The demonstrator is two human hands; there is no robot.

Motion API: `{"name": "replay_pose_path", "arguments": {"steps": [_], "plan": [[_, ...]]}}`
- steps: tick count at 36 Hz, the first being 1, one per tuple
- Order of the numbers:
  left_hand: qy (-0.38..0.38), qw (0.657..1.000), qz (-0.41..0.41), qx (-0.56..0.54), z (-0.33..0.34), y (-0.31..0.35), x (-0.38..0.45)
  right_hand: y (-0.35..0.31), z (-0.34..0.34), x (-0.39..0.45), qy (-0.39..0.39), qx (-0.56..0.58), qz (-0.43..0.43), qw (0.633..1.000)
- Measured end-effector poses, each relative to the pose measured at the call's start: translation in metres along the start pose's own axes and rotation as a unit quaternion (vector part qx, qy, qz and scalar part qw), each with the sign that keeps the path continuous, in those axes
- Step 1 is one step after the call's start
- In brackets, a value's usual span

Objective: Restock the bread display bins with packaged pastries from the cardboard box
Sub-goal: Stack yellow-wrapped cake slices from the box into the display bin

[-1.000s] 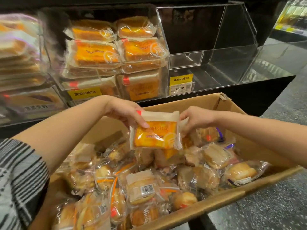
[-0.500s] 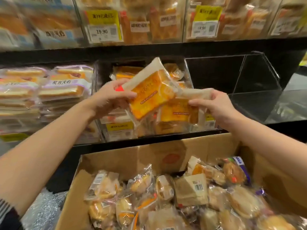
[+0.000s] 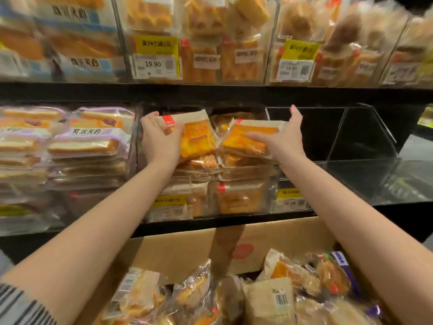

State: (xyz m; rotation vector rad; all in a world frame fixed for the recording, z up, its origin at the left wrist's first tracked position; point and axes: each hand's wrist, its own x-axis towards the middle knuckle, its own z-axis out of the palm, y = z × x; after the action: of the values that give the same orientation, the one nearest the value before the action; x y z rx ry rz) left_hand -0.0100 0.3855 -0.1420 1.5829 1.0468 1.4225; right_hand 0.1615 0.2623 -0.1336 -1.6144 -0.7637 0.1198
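Note:
My left hand [image 3: 159,141] grips an orange packaged pastry [image 3: 198,139] by its left edge, over the stack in the middle clear display bin [image 3: 271,195]. My right hand [image 3: 284,137] has straight fingers pointing up, and its thumb lies across a second orange pastry packet [image 3: 243,141] on top of the same stack. Both packets lie tilted on the pile. Below my arms is the cardboard box [image 3: 178,252], holding several wrapped pastries [image 3: 269,299].
An empty clear bin [image 3: 356,146] stands right of the filled one. A bin of purple-labelled sandwich slices [image 3: 91,146] sits at left. The upper shelf holds full bins with yellow price tags [image 3: 155,57]. A dark shelf edge [image 3: 210,93] runs just above my hands.
Both hands have carried the two orange packets forward into the middle bin and onto the stack. My right hand's fingers have straightened. The view has tilted further up towards the shelves.

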Motion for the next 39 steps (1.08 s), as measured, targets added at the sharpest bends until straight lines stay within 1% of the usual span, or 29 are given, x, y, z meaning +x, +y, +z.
{"name": "replay_pose_path", "arguments": {"steps": [2, 5, 7, 9, 12, 15, 16, 17, 18, 19, 21, 23, 26, 29, 32, 35, 39], "plan": [[-0.009, 1.0, 0.009, 0.012, 0.001, -0.001, -0.004, -0.004, 0.006, -0.002, -0.039, -0.063, -0.077, 0.994], [-0.031, 0.997, 0.046, 0.048, 0.002, -0.004, -0.01, -0.003, 0.008, -0.002, -0.085, -0.167, -0.155, 0.97], [-0.042, 0.997, 0.044, 0.049, 0.004, -0.007, -0.011, 0.002, 0.005, 0.0, -0.068, -0.236, -0.199, 0.949], [-0.048, 0.998, 0.025, 0.041, 0.005, -0.008, -0.011, 0.004, 0.005, 0.003, -0.045, -0.287, -0.248, 0.924], [-0.052, 0.998, 0.011, 0.022, 0.003, -0.007, -0.011, 0.008, 0.005, 0.01, -0.018, -0.384, -0.306, 0.871], [-0.051, 0.998, 0.024, 0.017, 0.0, -0.006, -0.014, 0.012, 0.008, 0.017, 0.021, -0.478, -0.358, 0.802], [-0.052, 0.998, 0.026, 0.015, -0.001, -0.007, -0.014, 0.013, 0.011, 0.019, 0.033, -0.494, -0.366, 0.788], [-0.055, 0.998, 0.028, 0.013, -0.002, -0.008, -0.014, 0.015, 0.013, 0.02, 0.039, -0.499, -0.373, 0.782], [-0.059, 0.998, 0.029, 0.012, -0.003, -0.009, -0.013, 0.015, 0.016, 0.021, 0.036, -0.496, -0.382, 0.779], [-0.063, 0.997, 0.031, 0.01, -0.004, -0.011, -0.012, 0.015, 0.018, 0.022, 0.016, -0.489, -0.395, 0.777], [-0.07, 0.997, 0.032, 0.005, -0.006, -0.014, -0.011, 0.014, 0.022, 0.022, -0.052, -0.483, -0.409, 0.772], [-0.071, 0.997, 0.035, 0.007, -0.007, -0.015, -0.009, 0.013, 0.025, 0.024, -0.114, -0.505, -0.383, 0.765], [-0.076, 0.996, 0.038, 0.006, -0.008, -0.015, -0.008, 0.01, 0.027, 0.028, -0.168, -0.507, -0.304, 0.789], [-0.083, 0.996, 0.026, -0.004, -0.01, -0.017, -0.005, 0.007, 0.031, 0.032, -0.177, -0.514, -0.272, 0.794], [-0.092, 0.996, 0.012, -0.015, -0.011, -0.017, -0.003, 0.008, 0.042, 0.035, -0.159, -0.514, -0.26, 0.802], [-0.103, 0.995, 0.001, -0.013, -0.011, -0.018, -0.001, 0.003, 0.053, 0.042, -0.137, -0.531, -0.264, 0.794], [-0.109, 0.994, -0.007, -0.013, -0.012, -0.017, 0.0, -0.013, 0.063, 0.05, -0.148, -0.557, -0.257, 0.776]]}}
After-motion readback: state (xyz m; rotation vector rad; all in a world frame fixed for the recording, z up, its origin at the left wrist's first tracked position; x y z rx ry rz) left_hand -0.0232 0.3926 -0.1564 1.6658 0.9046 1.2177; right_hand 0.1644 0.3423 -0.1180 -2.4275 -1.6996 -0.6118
